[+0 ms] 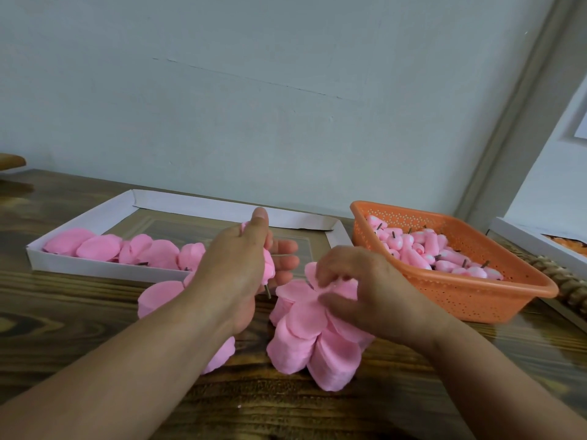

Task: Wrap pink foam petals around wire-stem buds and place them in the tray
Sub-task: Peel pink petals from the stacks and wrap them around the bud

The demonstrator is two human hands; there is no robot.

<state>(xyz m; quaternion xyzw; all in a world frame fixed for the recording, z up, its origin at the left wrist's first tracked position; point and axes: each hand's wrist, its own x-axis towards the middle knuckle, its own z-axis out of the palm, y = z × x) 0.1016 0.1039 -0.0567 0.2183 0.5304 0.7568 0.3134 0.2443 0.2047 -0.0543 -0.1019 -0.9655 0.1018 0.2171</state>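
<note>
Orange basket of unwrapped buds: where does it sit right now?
In the head view the orange basket sits on the table's right side, just beyond the right hand and right of the white tray.

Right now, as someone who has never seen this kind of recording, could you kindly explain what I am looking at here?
There is no machine: a person wears a camera on the head, so this single view looks forward and down along both forearms onto a wooden table. The left hand grips a pink bud whose wire stem pokes out below. The right hand pinches a petal on a heap of loose pink foam petals. At the far left a white cardboard tray holds wrapped pieces. To the right an orange basket holds plain buds still to be wrapped.
</note>
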